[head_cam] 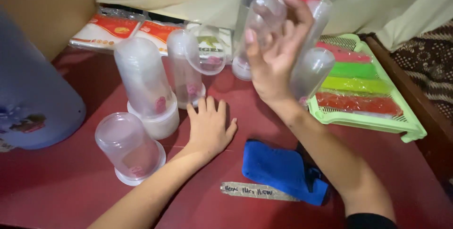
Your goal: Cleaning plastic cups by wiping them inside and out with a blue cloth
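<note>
We hold one clear plastic bottle [264, 14] raised in our right hand's [276, 64] wrapped grip, our left hand [210, 127] flat and spread on the red table [71, 186], four upturned bottles [141, 85] just beyond it, blue cloth [283, 172] below.

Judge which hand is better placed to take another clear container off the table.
Left, probably: the left hand lies flat and empty beside the standing containers, while the right hand is raised, gripping a clear container.
</note>
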